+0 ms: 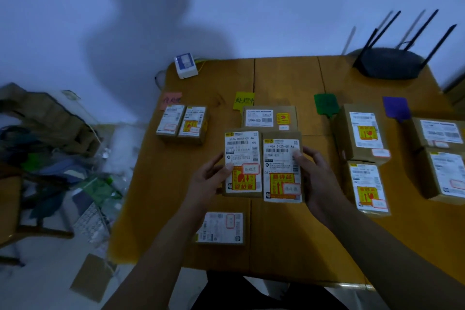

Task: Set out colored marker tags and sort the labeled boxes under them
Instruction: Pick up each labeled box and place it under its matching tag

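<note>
The left hand (210, 171) grips the left edge of one labeled box (242, 162); the right hand (315, 173) grips the right edge of a second labeled box (282, 170). Both boxes sit side by side, raised for label reading.

Step in hand: sorting; the four tags are set out. The next move calls for matching each red-framed status sticker to a tag, then placing the box beneath it.

On the tabletop (276, 246), the pink tag (171, 100), yellow tag (243, 100), green tag (325, 104) and purple tag (396, 107) form a row with sorted boxes below. One unsorted box (220, 228) lies nearest the person. A router (388, 63) stands at the far right corner; clutter covers the floor to the left.
</note>
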A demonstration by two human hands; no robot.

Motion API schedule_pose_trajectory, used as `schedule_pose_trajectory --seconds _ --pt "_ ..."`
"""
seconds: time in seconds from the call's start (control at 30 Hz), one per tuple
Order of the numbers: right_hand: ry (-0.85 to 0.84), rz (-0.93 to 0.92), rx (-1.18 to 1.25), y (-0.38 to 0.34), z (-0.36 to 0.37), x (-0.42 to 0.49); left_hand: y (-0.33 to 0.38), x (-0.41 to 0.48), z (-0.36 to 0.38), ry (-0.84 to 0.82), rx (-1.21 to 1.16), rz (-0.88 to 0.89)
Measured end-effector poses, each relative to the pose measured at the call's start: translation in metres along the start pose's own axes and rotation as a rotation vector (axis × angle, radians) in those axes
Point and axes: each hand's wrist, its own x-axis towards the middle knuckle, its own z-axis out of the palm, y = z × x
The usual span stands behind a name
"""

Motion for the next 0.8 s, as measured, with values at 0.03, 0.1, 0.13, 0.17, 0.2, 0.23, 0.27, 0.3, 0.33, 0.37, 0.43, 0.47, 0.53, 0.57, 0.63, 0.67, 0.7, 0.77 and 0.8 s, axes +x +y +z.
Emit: schedule_pose_trajectory --seconds 0.03,0.1,0.13,0.17,0.2,0.23,0.27,0.3,0.33,0.37,0.43,0.47,0.53,0.57,0.63,0.67,0.7,0.77,0.8 --pt "-0.004 -0.001 -0.003 0.003 0.007 0.001 0.001 0.000 -0.007 0.004 -0.003 0.000" --pt "-0.010 0.003 -0.018 0.009 0.022 0.005 0.004 0.001 -0.024 0.026 -0.005 0.001" --pt "-0.013 0.007 -0.024 0.012 0.031 0.007 0.006 0.002 -0.034 0.042 -0.007 0.000" --pt "-0.018 0.011 -0.029 0.016 0.041 0.009 0.008 0.003 -0.043 0.054 -0.009 -0.001" --pt "-0.022 0.016 -0.032 0.019 0.051 0.011 0.009 0.003 -0.053 0.064 -0.009 -0.002" --pt "-0.026 0.021 -0.034 0.021 0.062 0.014 0.011 0.004 -0.064 0.077 -0.013 -0.004" --pt "-0.030 0.026 -0.033 0.024 0.074 0.016 0.014 0.005 -0.075 0.095 -0.023 -0.006" --pt "-0.035 0.031 -0.031 0.026 0.086 0.019 0.016 0.006 -0.086 0.112 -0.032 -0.008" --pt "-0.042 0.032 -0.031 0.028 0.098 0.022 0.019 0.007 -0.098 0.123 -0.034 -0.007" --pt "-0.049 0.031 -0.032 0.030 0.110 0.025 0.023 0.009 -0.109 0.129 -0.027 -0.004" --pt "-0.059 0.017 -0.037 0.033 0.135 0.031 0.030 0.013 -0.133 0.133 -0.015 0.014" --pt "-0.059 0.008 -0.042 0.034 0.147 0.034 0.034 0.016 -0.144 0.132 -0.019 0.023" --pt "-0.052 -0.003 -0.054 0.036 0.170 0.039 0.041 0.023 -0.165 0.123 -0.037 0.034" --pt "-0.046 -0.006 -0.055 0.038 0.181 0.041 0.045 0.027 -0.174 0.111 -0.049 0.038" --pt "-0.033 -0.014 -0.058 0.040 0.199 0.045 0.050 0.034 -0.191 0.083 -0.061 0.051" --pt "-0.027 -0.019 -0.059 0.041 0.208 0.047 0.052 0.038 -0.200 0.070 -0.057 0.059" --pt "-0.022 -0.021 -0.059 0.042 0.215 0.048 0.053 0.041 -0.207 0.058 -0.051 0.065" --pt "-0.016 -0.020 -0.059 0.046 0.228 0.050 0.053 0.047 -0.220 0.032 -0.049 0.070" --pt "-0.014 -0.017 -0.061 0.048 0.233 0.051 0.052 0.050 -0.226 0.024 -0.051 0.072"
